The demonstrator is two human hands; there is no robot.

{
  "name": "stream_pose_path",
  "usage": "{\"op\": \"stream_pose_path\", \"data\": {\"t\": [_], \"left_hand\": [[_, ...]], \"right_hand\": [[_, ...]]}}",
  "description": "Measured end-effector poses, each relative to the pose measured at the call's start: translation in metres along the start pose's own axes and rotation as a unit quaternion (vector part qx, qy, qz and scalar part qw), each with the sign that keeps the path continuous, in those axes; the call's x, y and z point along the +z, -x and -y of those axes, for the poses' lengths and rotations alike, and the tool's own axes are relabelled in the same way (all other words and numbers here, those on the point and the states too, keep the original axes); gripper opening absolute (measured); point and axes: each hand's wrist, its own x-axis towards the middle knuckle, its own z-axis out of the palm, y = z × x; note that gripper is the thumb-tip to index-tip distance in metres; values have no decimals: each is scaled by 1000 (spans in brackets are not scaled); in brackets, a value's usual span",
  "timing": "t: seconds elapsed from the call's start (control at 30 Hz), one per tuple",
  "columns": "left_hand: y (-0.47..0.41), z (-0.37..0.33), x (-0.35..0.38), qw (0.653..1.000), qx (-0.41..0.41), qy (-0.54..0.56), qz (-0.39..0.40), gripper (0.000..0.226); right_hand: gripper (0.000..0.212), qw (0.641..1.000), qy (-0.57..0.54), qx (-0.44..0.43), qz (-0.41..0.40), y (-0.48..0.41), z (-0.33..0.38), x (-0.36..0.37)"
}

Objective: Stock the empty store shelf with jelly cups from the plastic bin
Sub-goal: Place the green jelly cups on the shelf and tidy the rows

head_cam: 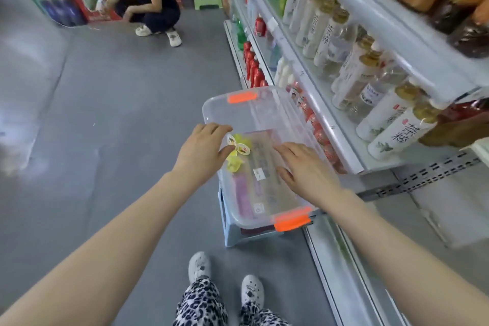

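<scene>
Left of the left grip [203, 151] the floor [105, 114] lay open, with a crouching person [150, 2] well beyond. That grip reached over the bin's [211, 110] left rim, thumb and forefinger curled round one of the yellow cups [238, 151]. The other cups were clustered just right of it on the bin bottom. Only that handful showed, so stocking seemed nearly done, with these last ones to carry. The bin sat on a stool [232, 233], and its walls stood round both grips, so any lift likely had to rise before crossing. The right grip [307, 167] was spread flat over the bin and held nothing. Right of it the bottles [391, 124] crowded an overhanging ledge. Below that lay a bare shelf [449, 214], and no cups were visible on it.
</scene>
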Motion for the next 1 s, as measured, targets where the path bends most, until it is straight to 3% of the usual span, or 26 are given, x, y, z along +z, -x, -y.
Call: {"op": "stream_pose_path", "data": {"t": [0.23,0.43,0.77,0.87,1.0], "left_hand": [[-93,39,36,994,60,4,89,44],[-158,59,71,979,127,-10,161,47],[-198,86,109,956,159,-22,245,54],[-208,81,121,946,172,-58,268,58],[-222,63,140,915,148,-115,359,54]], "right_hand": [[44,995,-14,60,85,-55,-21,54],[56,981,-15,105,162,-123,-33,114],[71,976,-48,68,202,-178,-36,179],[67,970,-18,136,200,-158,-43,174],[65,941,-6,259,217,-130,-48,170]]}}
